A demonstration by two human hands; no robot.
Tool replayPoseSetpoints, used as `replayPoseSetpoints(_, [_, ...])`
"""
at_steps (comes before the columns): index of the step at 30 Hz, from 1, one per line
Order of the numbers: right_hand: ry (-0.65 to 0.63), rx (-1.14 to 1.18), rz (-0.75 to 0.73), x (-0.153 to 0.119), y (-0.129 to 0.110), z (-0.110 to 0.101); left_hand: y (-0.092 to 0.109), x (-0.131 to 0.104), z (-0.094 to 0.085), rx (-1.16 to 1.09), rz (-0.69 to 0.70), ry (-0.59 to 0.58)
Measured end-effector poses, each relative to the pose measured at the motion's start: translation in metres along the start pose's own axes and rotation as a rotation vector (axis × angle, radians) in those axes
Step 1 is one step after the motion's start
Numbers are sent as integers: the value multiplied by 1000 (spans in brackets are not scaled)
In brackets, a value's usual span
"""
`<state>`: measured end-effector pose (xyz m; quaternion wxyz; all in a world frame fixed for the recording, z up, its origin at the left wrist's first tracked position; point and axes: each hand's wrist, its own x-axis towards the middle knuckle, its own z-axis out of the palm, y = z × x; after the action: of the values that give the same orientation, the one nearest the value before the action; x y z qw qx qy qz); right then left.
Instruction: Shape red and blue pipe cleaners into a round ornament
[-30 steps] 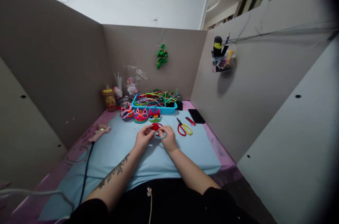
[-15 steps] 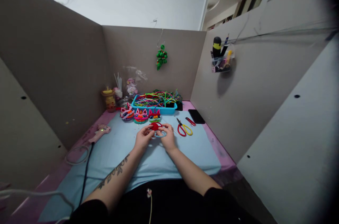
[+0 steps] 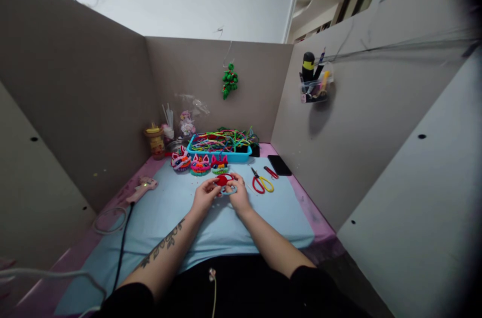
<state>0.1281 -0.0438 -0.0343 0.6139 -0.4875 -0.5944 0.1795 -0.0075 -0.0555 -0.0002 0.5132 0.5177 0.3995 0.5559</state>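
Between my hands is a red coiled pipe-cleaner piece (image 3: 221,180), with a red loop bending over toward the right. My left hand (image 3: 204,197) pinches the coil at its left side. On the other side my right hand (image 3: 239,198) has its fingers closed on the red loop's end. A light blue pipe-cleaner strand (image 3: 228,192) curves just below, against the right fingers; its ends are hidden. Just beyond the hands stand three colourful fuzzy animal figures, one of them a pink-eared figure (image 3: 200,165).
Behind the figures, a blue tray (image 3: 220,156) holds many coloured pipe cleaners. Scissors (image 3: 262,183) with red and yellow handles, a red cutter (image 3: 271,172) and a black phone (image 3: 279,165) lie at right. A pink glue gun (image 3: 142,188) with a cord rests at left.
The red loop has widened slightly, and the light blue strand has shifted a little between the fingers. Both hands stay in nearly the same place.
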Motion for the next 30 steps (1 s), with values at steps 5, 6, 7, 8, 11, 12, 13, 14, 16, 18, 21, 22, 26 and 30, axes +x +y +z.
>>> replayPoseSetpoints(5, [-39,18,43,2,-1,-3,-4,2,-1,-12,7,-12])
replayPoseSetpoints(6, [-44,23,49,3,0,-3,-4,3,-1,-12,7,-6])
replayPoseSetpoints(7, [-49,29,53,3,0,-3,-4,3,-1,-14,7,7])
replayPoseSetpoints(8, [-54,36,54,3,-1,-4,-4,4,-2,-18,7,27])
replayPoseSetpoints(11, [-60,67,55,2,-5,-5,-1,5,-4,-24,6,109])
replayPoseSetpoints(12, [-68,81,56,1,-8,-6,0,5,-4,-22,7,134])
replayPoseSetpoints(13, [-84,95,57,0,-11,-7,1,4,-5,-20,10,152])
replayPoseSetpoints(14, [-104,108,60,0,-14,-8,2,4,-5,-20,15,163])
replayPoseSetpoints(16, [-152,129,65,-1,-19,-9,3,4,-5,-16,26,162])
replayPoseSetpoints(18, [-180,154,73,0,-23,-10,2,3,-4,-2,30,152])
replayPoseSetpoints(21, [-209,237,95,1,-24,-12,1,4,-4,35,51,155])
replayPoseSetpoints(22, [-229,296,116,2,-24,-13,0,4,-4,50,61,170])
replayPoseSetpoints(26, [-278,654,271,7,-22,-18,-2,6,-7,100,97,261])
replayPoseSetpoints(30, [-195,850,340,13,-15,-24,-4,7,-8,104,99,289])
